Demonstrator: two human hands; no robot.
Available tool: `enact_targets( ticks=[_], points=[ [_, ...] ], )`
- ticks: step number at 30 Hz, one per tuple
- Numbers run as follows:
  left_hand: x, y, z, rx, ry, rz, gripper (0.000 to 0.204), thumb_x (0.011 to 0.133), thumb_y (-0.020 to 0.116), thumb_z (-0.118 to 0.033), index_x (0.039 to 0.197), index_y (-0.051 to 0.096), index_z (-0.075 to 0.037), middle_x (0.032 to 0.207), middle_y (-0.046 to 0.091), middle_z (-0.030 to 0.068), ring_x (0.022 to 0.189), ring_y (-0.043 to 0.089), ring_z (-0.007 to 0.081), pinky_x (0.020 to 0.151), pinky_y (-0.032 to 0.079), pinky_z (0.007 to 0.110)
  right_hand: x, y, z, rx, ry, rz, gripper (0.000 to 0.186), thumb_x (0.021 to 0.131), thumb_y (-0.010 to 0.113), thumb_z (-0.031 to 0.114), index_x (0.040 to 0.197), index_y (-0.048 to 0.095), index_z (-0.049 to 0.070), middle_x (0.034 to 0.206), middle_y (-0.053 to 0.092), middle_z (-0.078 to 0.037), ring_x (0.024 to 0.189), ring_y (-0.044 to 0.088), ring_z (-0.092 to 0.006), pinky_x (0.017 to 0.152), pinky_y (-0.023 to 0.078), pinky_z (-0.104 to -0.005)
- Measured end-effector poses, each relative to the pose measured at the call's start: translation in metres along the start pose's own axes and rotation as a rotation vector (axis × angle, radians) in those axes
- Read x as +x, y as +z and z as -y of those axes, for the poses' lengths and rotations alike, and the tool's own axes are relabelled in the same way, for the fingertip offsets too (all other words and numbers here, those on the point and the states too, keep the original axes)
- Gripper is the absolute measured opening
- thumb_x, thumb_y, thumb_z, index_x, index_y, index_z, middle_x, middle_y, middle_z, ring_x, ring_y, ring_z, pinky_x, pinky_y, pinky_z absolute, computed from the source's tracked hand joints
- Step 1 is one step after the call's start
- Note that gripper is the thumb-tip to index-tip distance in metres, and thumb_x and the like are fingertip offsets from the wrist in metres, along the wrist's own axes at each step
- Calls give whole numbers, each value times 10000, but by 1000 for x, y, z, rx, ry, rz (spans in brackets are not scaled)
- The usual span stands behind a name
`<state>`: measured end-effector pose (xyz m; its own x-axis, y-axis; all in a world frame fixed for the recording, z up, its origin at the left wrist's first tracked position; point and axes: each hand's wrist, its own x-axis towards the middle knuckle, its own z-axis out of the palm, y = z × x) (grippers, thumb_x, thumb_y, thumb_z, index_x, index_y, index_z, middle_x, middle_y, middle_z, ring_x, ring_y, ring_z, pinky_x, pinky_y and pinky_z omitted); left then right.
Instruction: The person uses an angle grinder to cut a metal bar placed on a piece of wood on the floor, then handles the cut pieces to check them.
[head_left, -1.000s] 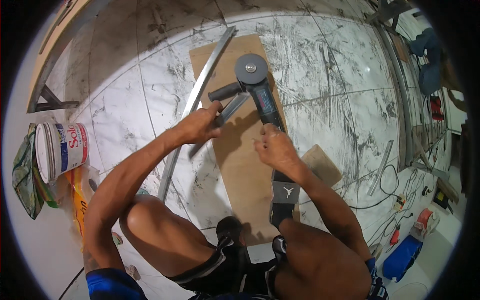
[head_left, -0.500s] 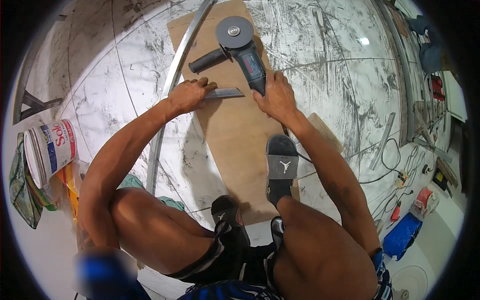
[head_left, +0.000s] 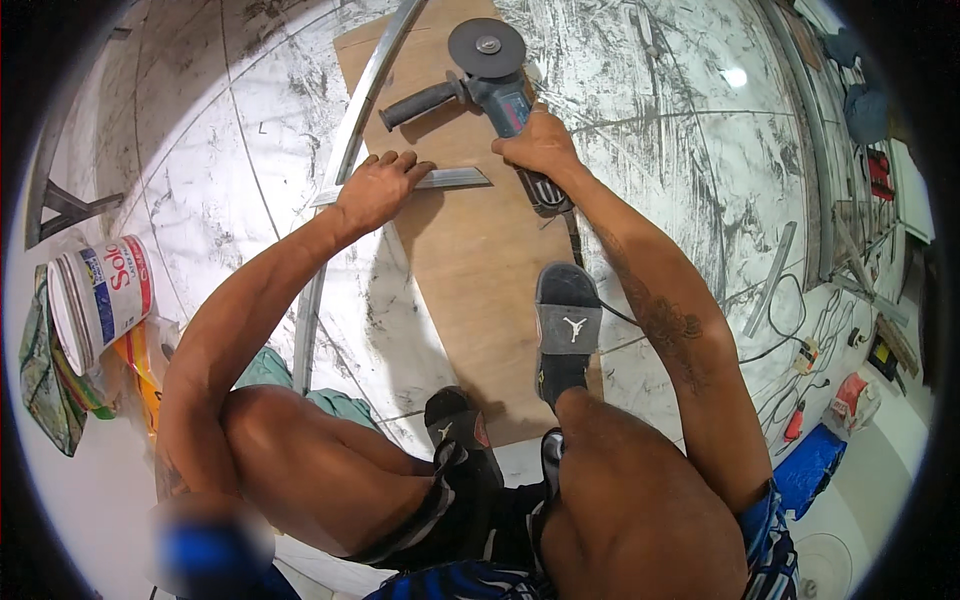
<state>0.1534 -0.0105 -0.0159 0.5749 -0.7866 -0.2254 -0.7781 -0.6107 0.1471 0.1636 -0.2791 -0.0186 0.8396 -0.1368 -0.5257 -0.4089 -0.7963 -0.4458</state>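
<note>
Angle grinder [head_left: 510, 112] sits over the upper part of a plywood board [head_left: 480, 300], its dark disc [head_left: 487, 50] face up and its side handle [head_left: 420, 105] pointing left. The right hand [head_left: 543, 145] has its grip closed around the grinder's body, behind the disc. Just below the side handle, the left hand [head_left: 380, 190] has its grip closed on a short metal bar [head_left: 455, 178], which lies crosswise over the board with its slanted end toward the grinder (whether it touches the board is hard to tell). Under the left hand's side passes a long metal bar [head_left: 365, 110], running from the board's upper corner down over the tiled floor [head_left: 660, 230]. The right sandal [head_left: 570, 320] rests on the board. Farther left, a white bucket [head_left: 105, 300] leans beside plastic bags; a green cloth [head_left: 265, 370] lies near the left knee. At right are loose cables [head_left: 790, 345] and a blue bag [head_left: 808, 470].
</note>
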Motion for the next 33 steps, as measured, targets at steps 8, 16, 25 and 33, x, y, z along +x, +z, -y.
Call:
enact_targets(
  ticks=[8,16,25,33],
  points=[
    [8,7,-20,8,59,-127,434,871,558,-91,1303,559,-133,1051,587,85,985,610,268,852,513,390,-6,-21,-21,142,50,-73,607,652,755,354,1024,603,-102,833,711,-189,810,708,-289,771,549,-359],
    [32,10,-27,69,12,-15,414,871,534,-81,1285,539,-80,1104,587,99,1029,616,281,855,523,407,-50,-84,-61,270,-6,-178,673,655,812,436,1111,634,-26,960,700,-188,840,693,-265,757,549,-365],
    [39,-9,-22,-67,36,173,454,880,562,-103,1325,477,-84,1097,581,145,994,621,326,845,533,446,-166,-155,-84,509,-2,-242,506,715,785,335,1047,644,-21,862,671,-88,699,624,-172,644,518,-326],
    [23,-8,-59,-48,222,112,786,771,669,-91,1483,336,-123,1207,492,224,1057,579,391,875,535,461,-237,-135,-100,609,-20,-188,469,726,775,294,1060,634,-5,885,637,-43,777,577,-126,710,488,-291]
  ],
)
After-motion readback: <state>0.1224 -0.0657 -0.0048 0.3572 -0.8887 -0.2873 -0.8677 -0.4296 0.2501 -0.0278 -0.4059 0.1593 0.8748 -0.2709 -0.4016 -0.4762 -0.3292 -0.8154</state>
